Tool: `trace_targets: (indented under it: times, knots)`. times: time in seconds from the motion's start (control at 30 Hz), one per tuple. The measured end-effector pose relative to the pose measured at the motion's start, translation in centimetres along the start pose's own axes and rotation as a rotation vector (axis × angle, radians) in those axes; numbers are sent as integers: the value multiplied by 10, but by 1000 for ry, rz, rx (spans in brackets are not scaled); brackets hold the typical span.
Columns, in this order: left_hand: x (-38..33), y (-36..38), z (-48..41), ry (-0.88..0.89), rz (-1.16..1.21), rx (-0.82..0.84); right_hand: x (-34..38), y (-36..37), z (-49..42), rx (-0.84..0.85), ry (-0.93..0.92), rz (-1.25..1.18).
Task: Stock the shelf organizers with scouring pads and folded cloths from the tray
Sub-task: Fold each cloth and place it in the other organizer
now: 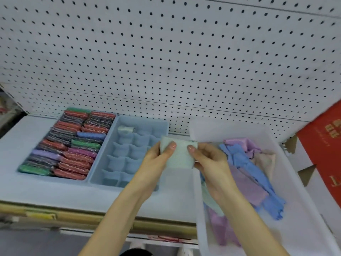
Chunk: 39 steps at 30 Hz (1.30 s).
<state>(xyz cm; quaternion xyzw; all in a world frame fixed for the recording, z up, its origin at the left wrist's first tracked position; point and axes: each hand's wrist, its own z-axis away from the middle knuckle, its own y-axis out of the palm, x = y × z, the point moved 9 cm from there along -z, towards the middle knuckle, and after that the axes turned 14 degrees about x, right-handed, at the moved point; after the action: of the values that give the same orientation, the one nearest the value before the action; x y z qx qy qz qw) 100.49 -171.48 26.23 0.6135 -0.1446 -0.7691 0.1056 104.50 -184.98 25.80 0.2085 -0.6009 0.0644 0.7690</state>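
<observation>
Pad organizer (75, 108), 9 o'clock, full; grid organizer (140, 118) holds one cloth (126, 129); left hand (156, 159) and right hand (208, 161) pinch a green cloth (180, 156); many cloths (245, 178) left in tray (199, 209), 3 o'clock.

Bright, even, shadowless light — soft overall blur, wide-angle bending at the edges.

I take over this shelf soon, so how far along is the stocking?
Done: the left organizer looks packed with scouring pads; one folded cloth sits in a back cell of the divided organizer. In hand: left hand and right hand pinch a pale green cloth. Left: the visible other cells are empty, and loose cloths lie in the tray.
</observation>
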Motion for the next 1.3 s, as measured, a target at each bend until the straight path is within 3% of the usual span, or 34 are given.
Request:
trace_targets:
  times: [0.27, 0.47, 0.63, 0.77, 0.9, 1.03, 1.13, 1.3]
  knots:
    - [-4, -48, 9, -56, 205, 35, 2, 52, -13, -82, -100, 27]
    - [-12, -54, 19, -14, 400, 188, -2, 84, -11, -223, -196, -1]
    - [-9, -92, 26, 18, 278, 44, -13, 93, -10, -316, -201, -23]
    - [-12, -105, 34, 29, 152, 102, -16, 101, -13, -248, -182, 37]
    - [-11, -108, 42, 2, 244, 169, -18, 113, -7, -195, -170, 170]
    - [-12, -119, 47, -7, 237, 139, -3, 123, 7, -284, -302, 526]
    - [-14, -127, 52, 21, 205, 91, -6, 140, 11, -183, -331, 787]
    - [-20, -134, 54, 65, 167, 100, -12, 155, 0, 3, -291, 749]
